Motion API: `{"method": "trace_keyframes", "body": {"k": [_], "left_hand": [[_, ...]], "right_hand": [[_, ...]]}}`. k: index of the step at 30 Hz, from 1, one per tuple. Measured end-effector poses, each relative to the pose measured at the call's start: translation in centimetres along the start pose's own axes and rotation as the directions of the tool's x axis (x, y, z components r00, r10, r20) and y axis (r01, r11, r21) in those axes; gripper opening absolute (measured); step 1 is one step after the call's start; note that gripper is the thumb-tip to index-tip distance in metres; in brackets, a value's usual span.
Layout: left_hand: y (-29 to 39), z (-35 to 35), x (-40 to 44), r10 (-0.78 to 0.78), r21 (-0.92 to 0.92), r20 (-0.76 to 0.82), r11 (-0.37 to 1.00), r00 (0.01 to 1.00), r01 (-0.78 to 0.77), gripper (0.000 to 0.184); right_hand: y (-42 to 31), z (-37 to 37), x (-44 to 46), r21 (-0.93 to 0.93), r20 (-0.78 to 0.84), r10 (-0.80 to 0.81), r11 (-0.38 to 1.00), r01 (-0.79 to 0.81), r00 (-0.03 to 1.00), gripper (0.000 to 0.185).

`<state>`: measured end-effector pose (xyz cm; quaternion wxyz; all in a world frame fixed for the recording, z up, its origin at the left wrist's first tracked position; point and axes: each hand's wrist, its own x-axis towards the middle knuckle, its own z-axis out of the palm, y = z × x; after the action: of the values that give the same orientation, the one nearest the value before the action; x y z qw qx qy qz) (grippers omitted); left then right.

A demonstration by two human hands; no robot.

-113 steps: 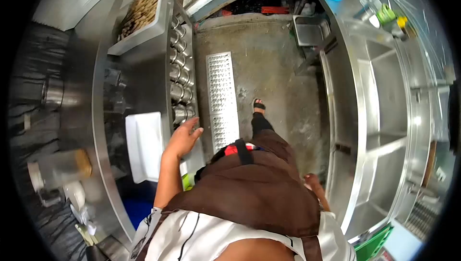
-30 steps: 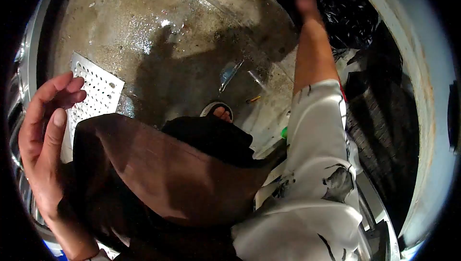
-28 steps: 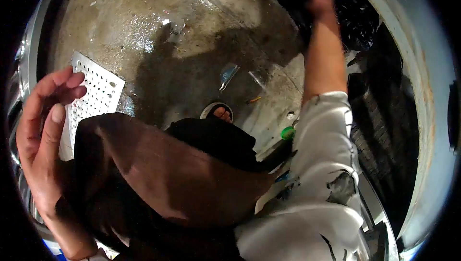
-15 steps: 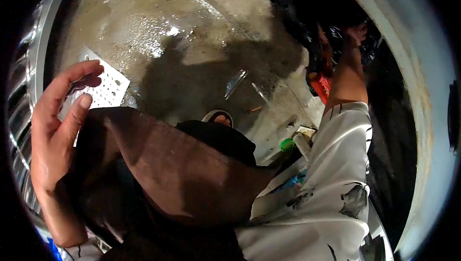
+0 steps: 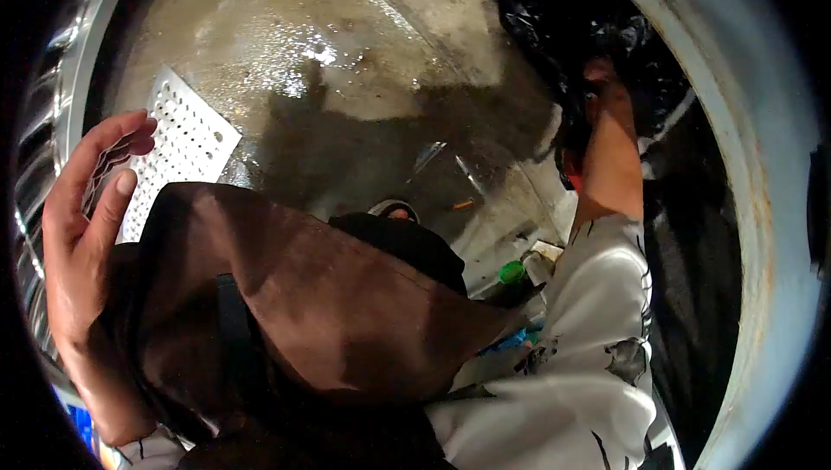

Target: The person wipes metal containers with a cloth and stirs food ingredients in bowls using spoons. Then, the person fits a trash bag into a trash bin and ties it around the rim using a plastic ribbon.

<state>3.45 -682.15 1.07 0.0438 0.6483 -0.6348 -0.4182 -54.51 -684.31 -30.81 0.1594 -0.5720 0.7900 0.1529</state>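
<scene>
My left hand (image 5: pixel 91 210) is raised at the left, fingers curved and thumb apart, with nothing seen in it. Beyond its fingers a white plate with many holes (image 5: pixel 192 128) lies on the wet floor. At the upper right my right arm stretches out, and my right hand (image 5: pixel 602 74) is at a shiny black plastic bag (image 5: pixel 636 37). Its fingers are lost in shadow and among the folds, so I cannot tell whether they grip. A bit of a red object (image 5: pixel 571 169) shows beside the right forearm, mostly hidden.
A brown apron (image 5: pixel 346 297) covers my front. On the concrete floor (image 5: pixel 363 98) lie clear plastic scraps, an orange stick (image 5: pixel 464 204) and a green round piece (image 5: pixel 512 273). A pale curved rim (image 5: pixel 736 167) borders the right; shiny ribbed metal stands at the left.
My right hand has shifted left against the black bag, and more of the bag shows. The red object is now largely covered. My left hand keeps its pose; more of the holed plate is visible.
</scene>
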Motion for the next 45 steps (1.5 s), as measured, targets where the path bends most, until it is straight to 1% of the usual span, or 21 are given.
{"method": "trace_keyframes", "body": {"k": [5, 6, 7, 14, 16, 18, 19, 20, 22, 23, 25, 27, 31, 32, 34, 36, 38, 40, 42, 44, 45], "left_hand": [[0.4, 0.2, -0.1, 0.138, 0.009, 0.150, 0.990, 0.979, -0.141, 0.031], [0.4, 0.1, 0.4, 0.216, 0.029, 0.198, 0.974, 0.956, -0.226, 0.030], [0.4, 0.2, 0.6, 0.228, -0.006, 0.238, 0.972, 0.944, -0.233, 0.030], [0.9, 1.3, 1.8, 0.415, -0.104, 0.387, 0.907, 0.824, -0.408, 0.035], [1.9, 1.5, 1.8, 0.375, -0.240, 0.402, 0.924, 0.835, -0.299, 0.041], [2.9, 1.1, 0.9, 0.290, -0.338, 0.443, 0.930, 0.848, -0.142, 0.048], [3.6, 0.8, 0.7, 0.148, -0.461, 0.511, 0.878, 0.847, 0.125, 0.051], [4.1, 0.4, 0.7, 0.015, -0.540, 0.593, 0.749, 0.805, 0.383, 0.056], [5.1, -0.5, 1.1, 0.095, -0.645, 0.719, 0.460, 0.689, 0.610, 0.063], [4.6, 0.1, 1.3, 0.027, -0.763, 0.593, 0.339, 0.805, 0.551, 0.059], [3.4, -3.4, 1.3, -0.031, -0.775, 0.570, 0.312, 0.821, 0.550, 0.043], [3.6, -6.9, -0.2, -0.117, -0.852, 0.378, 0.343, 0.918, 0.395, 0.034], [3.9, -17.2, -6.0, -0.260, -0.931, 0.032, 0.344, 0.965, 0.124, 0.031], [3.1, -19.9, -7.9, -0.286, -0.928, -0.019, 0.361, 0.958, 0.089, 0.033], [2.9, -24.3, -12.6, -0.249, -0.939, -0.060, 0.342, 0.967, 0.030, 0.037], [3.4, -27.8, -17.7, -0.218, -0.945, -0.078, 0.326, 0.973, -0.003, 0.046], [1.1, -30.4, -23.4, -0.263, -0.963, -0.110, 0.267, 0.958, -0.038, 0.048], [3.0, -32.2, -27.9, -0.208, -0.961, -0.197, 0.235, 0.958, -0.147, 0.042], [3.4, -33.0, -32.1, -0.181, -0.961, -0.246, 0.174, 0.952, -0.215, 0.044], [2.7, -33.4, -37.0, -0.307, -0.941, -0.251, -0.145, 0.918, -0.306, 0.052], [3.7, -34.4, -39.2, -0.359, -0.919, -0.252, -0.203, 0.899, -0.338, 0.054]], "right_hand": [[-5.7, -9.2, -14.9, 0.016, 0.208, 0.011, 1.000, -0.015, 0.978, 0.034], [-9.3, -11.7, -19.6, 0.194, 0.031, 0.090, 0.976, -0.094, 0.995, 0.031], [-9.2, -11.6, -22.0, 0.068, 0.050, 0.035, 0.997, -0.038, 0.998, 0.028], [-14.9, -18.3, -35.6, 0.561, -0.062, 0.116, 0.826, -0.062, 0.991, 0.010], [-16.9, -21.9, -37.9, 0.534, -0.067, -0.071, 0.840, 0.096, 0.995, 0.008], [-19.3, -23.8, -39.0, 0.754, -0.151, -0.448, 0.524, 0.396, 0.881, 0.014], [-21.1, -25.3, -39.2, 0.756, -0.142, -0.576, 0.462, 0.464, 0.805, 0.017], [-23.3, -26.5, -39.2, 0.761, -0.135, -0.692, 0.386, 0.521, 0.709, 0.019], [-27.8, -26.3, -39.5, 0.728, -0.214, -0.731, 0.323, 0.605, 0.648, 0.019], [-30.7, -25.8, -40.1, 0.708, -0.193, -0.761, 0.329, 0.625, 0.620, 0.021], [-34.6, -26.4, -41.3, 0.683, -0.191, -0.785, 0.325, 0.654, 0.589, 0.023], [-36.4, -28.1, -43.2, 0.718, -0.034, -0.791, 0.406, 0.565, 0.611, 0.031], [-38.1, -33.1, -47.1, 0.888, -0.049, -0.759, 0.265, 0.377, 0.650, 0.061], [-38.2, -34.6, -48.2, 0.887, -0.065, -0.775, 0.243, 0.392, 0.629, 0.061], [-38.4, -36.3, -50.7, 0.844, -0.177, -0.655, 0.283, 0.456, 0.734, 0.059], [-37.9, -37.9, -52.1, 0.946, -0.029, -0.657, 0.225, 0.234, 0.753, 0.049], [-38.0, -38.2, -53.5, 0.979, -0.042, -0.528, 0.147, 0.139, 0.848, 0.033], [-38.2, -38.7, -53.3, 0.967, 0.250, -0.326, 0.033, -0.254, 0.912, 0.048], [-37.9, -39.5, -52.2, 0.786, 0.559, -0.210, -0.175, -0.593, 0.802, 0.065], [-38.7, -40.1, -51.7, 0.601, 0.724, -0.238, -0.241, -0.762, 0.647, 0.090], [-39.5, -39.6, -51.7, 0.492, 0.785, -0.233, -0.327, -0.807, 0.574, 0.094]]}}
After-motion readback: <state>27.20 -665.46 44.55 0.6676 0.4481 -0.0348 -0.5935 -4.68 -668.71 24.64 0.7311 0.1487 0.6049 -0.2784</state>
